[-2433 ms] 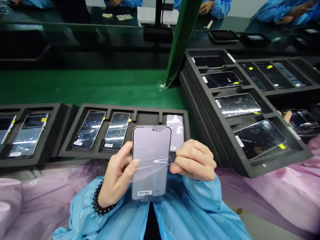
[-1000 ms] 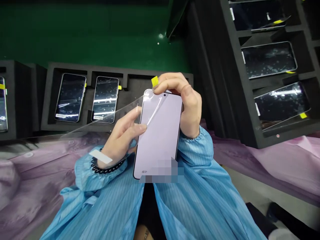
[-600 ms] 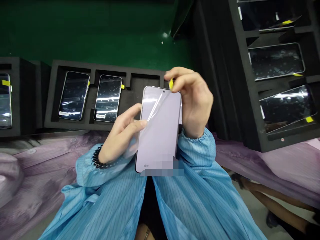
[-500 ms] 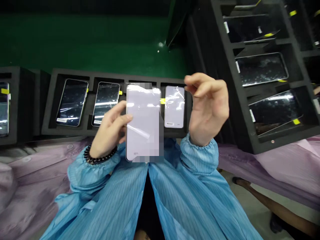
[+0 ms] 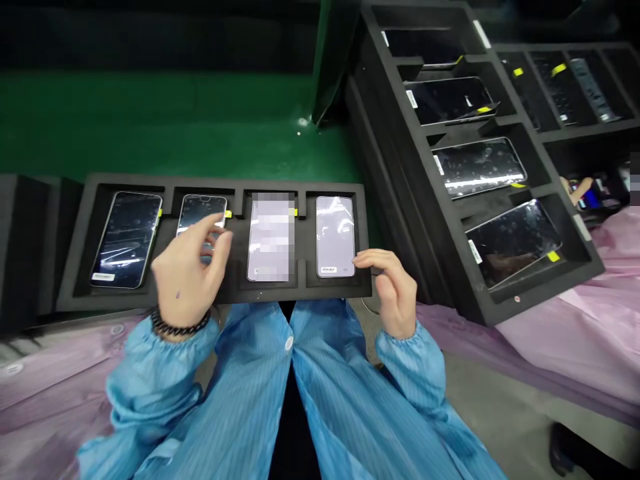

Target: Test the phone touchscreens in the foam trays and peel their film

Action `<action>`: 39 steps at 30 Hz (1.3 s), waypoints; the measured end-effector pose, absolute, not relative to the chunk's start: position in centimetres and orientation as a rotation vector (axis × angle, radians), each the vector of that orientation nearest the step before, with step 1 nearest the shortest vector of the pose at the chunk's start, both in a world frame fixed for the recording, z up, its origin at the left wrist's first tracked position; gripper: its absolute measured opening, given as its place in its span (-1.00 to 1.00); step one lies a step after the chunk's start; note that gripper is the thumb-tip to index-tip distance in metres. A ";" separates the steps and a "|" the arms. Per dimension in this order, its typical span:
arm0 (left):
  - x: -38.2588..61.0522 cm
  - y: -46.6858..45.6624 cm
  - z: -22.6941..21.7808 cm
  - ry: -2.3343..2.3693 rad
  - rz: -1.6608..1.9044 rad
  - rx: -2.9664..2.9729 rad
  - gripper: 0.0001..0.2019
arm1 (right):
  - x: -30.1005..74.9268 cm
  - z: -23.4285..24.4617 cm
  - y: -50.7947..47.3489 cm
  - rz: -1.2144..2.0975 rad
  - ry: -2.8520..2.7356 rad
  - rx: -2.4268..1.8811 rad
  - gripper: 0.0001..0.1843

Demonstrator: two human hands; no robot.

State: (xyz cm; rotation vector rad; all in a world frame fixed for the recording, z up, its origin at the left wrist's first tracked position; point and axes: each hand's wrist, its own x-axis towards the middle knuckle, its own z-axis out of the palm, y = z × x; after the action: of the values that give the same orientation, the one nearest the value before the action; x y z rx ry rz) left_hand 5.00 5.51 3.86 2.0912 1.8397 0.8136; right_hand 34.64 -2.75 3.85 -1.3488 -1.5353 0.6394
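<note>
A long black foam tray (image 5: 235, 287) lies in front of me, with smartphones in its compartments. My left hand (image 5: 187, 267) hovers over the second smartphone (image 5: 200, 203), thumb and fingers curved apart, hiding that phone's lower part. Nothing shows between its fingers. The third smartphone (image 5: 267, 240) lies in its compartment with a pale lit screen, partly blurred out. My right hand (image 5: 393, 287) is by the right edge of the fourth smartphone (image 5: 335, 237), also lit pale; its fingers are loosely extended and hold nothing. At the left end lies a dark-screened smartphone (image 5: 127, 240).
To the right stands a stack of black trays (image 5: 500, 313) with several dark phones in film with yellow tabs. Farther right is another tray (image 5: 570, 133) of phones and a co-worker's hand (image 5: 580, 192). Pink-sleeved garments (image 5: 600, 293) flank me. A green surface (image 5: 200, 133) lies beyond.
The pale-screened phone in my left hand has gone down into the third compartment and been let go. My left hand moved left over the second phone; my right hand lowered beside the fourth.
</note>
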 end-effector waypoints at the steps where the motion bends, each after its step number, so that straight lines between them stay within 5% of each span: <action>1: 4.2 4.5 3.7 1.776 0.933 2.197 -0.66 | 34.6 3.1 -3.1 0.584 -1.611 -1.387 -0.71; 10: 1.0 -0.5 -3.0 1.345 0.820 2.701 -0.47 | 33.8 -1.7 -4.5 0.091 -2.109 -1.588 -0.58; 33: 1.7 -0.4 -2.1 1.407 0.727 2.587 -0.36 | 34.3 -2.0 -4.2 0.123 -2.109 -1.505 -0.42; 39: 1.9 -0.3 -1.8 1.388 0.638 2.631 -0.38 | 34.1 -1.7 -4.1 0.108 -2.169 -1.537 -0.52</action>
State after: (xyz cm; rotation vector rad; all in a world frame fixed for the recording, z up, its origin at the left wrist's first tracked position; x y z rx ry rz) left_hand 1.87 -0.33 -1.82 2.6306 1.3875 0.6379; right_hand 34.15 -4.13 -1.66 -1.5369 -2.1687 0.1080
